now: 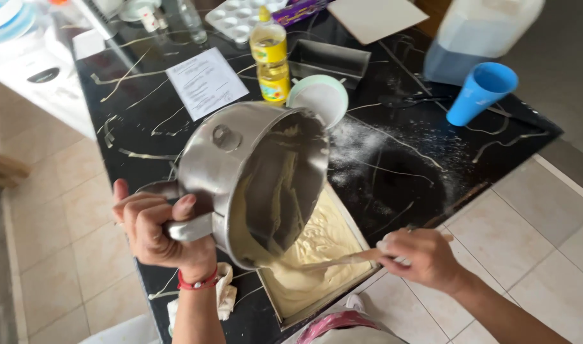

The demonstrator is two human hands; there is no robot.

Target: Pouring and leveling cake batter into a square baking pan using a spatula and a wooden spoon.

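my left hand (157, 230) clamped the handle of the steel pot (256, 181) — tipped on its side over the baking tin (361, 237) at the black counter's (400, 172) edge. my right hand (419, 255) gripped a wooden spatula (342, 259) — its tip in the pale batter (317, 251).

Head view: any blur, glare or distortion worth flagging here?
Head view: even daylight, soft shadows; mild glare on the tilted metal pot; right hand and wooden spatula slightly motion-blurred; left hand on the pot handle sharper; wide-angle tilt skews the black counter.
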